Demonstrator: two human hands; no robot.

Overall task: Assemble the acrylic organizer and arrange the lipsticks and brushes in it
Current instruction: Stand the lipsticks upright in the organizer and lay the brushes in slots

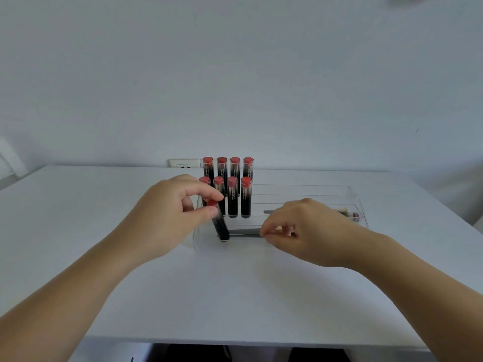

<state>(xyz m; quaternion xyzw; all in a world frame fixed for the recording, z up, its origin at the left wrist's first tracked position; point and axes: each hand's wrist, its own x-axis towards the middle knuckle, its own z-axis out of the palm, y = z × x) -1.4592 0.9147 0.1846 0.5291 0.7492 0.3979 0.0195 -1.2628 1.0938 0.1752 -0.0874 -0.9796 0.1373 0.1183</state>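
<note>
L hand (180, 205) gripped one lipstick (219, 222) near its red cap, thumb at the front, index finger curled over the top. Tube was tilted, cap end leaning toward 11 o'clock, black base down in the front row of the acrylic organizer (351, 194), at the organizer's 8 o'clock corner.

R hand (303, 228) was at 3 o'clock from that tube. Fingers curled, tips pinching a thin dark brush handle (244, 232) that lay flat along the front row, running 9 to 3 o'clock. Handle's L end sat just beside the tilted tube's base; touching or not, cannot tell.

Behind the hands, at 12 o'clock: 4 lipsticks upright in the mid row (232, 199), the leftmost partly hidden by L fingers. Another 4 upright in the back row (228, 167), red caps up, black bodies w/ small print, not legible. All 8 stood in the organizer's L half.

R half of organizer: a second brush (350, 214) lay flat in the mid row, grey handle pointing to 9 o'clock, pale ferrule and a reddish end toward 3 o'clock, mostly hidden by the R hand.

Organizer was clear, stepped, sat on a white table (235, 288) near the far edge. White wall (235, 74) behind; a wall socket (184, 163) showed at 11 o'clock of the back row.
</note>
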